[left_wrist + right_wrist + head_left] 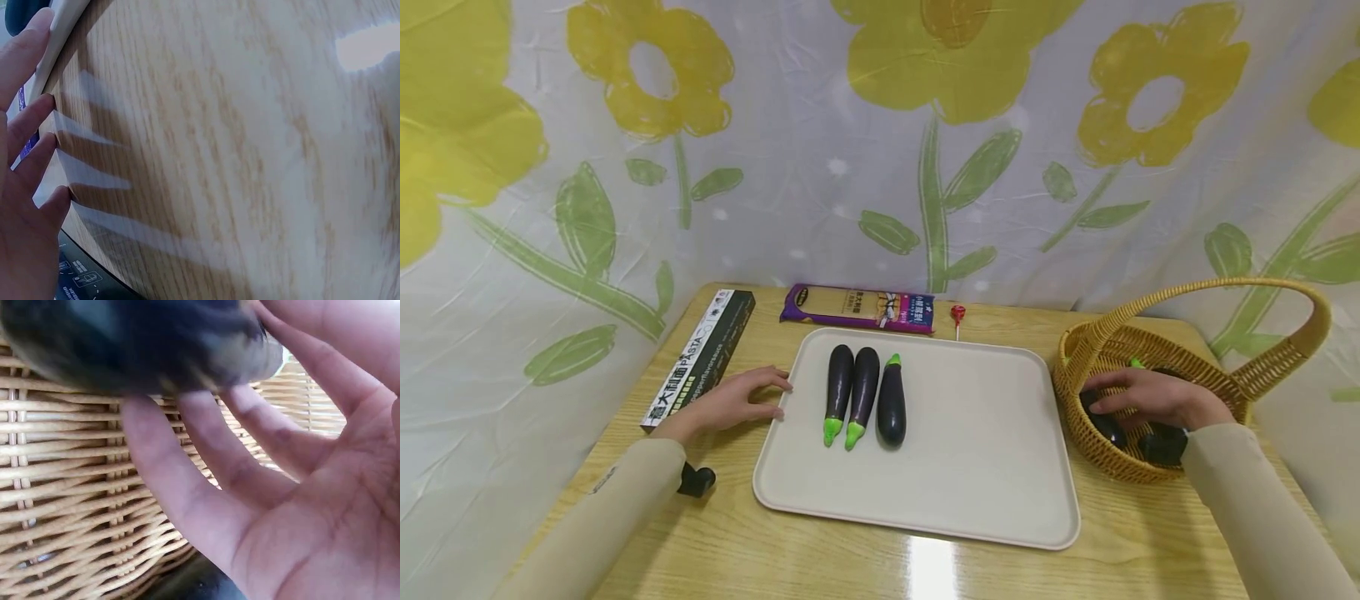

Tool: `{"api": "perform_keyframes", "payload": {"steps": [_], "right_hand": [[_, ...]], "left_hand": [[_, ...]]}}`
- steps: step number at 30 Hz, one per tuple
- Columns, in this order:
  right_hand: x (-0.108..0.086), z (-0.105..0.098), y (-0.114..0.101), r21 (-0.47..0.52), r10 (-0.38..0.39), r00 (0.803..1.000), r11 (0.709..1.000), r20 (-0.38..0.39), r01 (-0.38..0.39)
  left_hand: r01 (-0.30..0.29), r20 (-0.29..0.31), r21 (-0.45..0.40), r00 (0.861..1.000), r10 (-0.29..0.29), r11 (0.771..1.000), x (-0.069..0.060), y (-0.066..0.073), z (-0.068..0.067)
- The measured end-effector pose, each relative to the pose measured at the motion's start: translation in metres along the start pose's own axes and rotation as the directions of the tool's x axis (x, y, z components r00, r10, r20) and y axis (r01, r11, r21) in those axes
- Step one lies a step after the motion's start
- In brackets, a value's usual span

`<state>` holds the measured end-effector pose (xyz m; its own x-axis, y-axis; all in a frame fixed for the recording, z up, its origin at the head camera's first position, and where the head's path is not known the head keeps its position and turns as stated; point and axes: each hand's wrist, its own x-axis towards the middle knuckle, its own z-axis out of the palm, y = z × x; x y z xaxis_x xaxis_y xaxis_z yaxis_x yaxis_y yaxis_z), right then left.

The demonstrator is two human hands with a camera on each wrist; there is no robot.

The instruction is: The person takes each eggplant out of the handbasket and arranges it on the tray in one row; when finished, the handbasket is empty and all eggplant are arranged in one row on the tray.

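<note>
Inside the wicker basket (1093, 452) my right hand (1157, 396) grips a dark eggplant (1107, 427). The right wrist view shows its fingers (206, 434) bent against that glossy eggplant (131, 344), close to the woven wall. Another eggplant's green tip (1137, 363) shows behind the hand; the rest is partly hidden. My left hand (733, 402) rests at the left edge of the cream tray (985, 433), fingers relaxed, fingertips at the rim. On the tray's left half lie three eggplants, two with green stems toward me (838, 383) and one (892, 404) with its stem pointing away.
A pasta box (700, 358) lies left of the tray, by my left forearm. Behind the tray are a purple-edged packet (857, 308) and a red lollipop (957, 313). The basket's tall handle (1210, 287) arches above my right hand. A flowered curtain (790, 208) hangs behind the table.
</note>
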<state>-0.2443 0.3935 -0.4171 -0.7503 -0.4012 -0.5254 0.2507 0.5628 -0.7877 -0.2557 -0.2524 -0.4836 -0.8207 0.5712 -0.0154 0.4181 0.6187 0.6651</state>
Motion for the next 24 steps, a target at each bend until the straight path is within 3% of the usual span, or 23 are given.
{"api": "perform_keyframes", "payload": {"steps": [7,10,24], "right_hand": [[-0.0028,-0.0066,-0.0021,-0.089,-0.059,0.985,0.995,-0.161,0.045],[-0.0029,-0.0093,-0.0010,-0.108,-0.090,0.977,0.992,-0.195,0.070],[0.0000,-0.0045,-0.0029,-0.066,-0.016,0.991,0.998,-0.132,0.007]], "left_hand": [[0.036,0.009,0.001,0.999,-0.036,0.999,0.0000,0.0015,-0.0006],[0.033,0.010,0.011,0.999,-0.033,0.999,0.0001,0.0013,-0.0009],[0.057,0.025,0.009,0.998,-0.057,0.998,0.0020,-0.0024,-0.0006]]}}
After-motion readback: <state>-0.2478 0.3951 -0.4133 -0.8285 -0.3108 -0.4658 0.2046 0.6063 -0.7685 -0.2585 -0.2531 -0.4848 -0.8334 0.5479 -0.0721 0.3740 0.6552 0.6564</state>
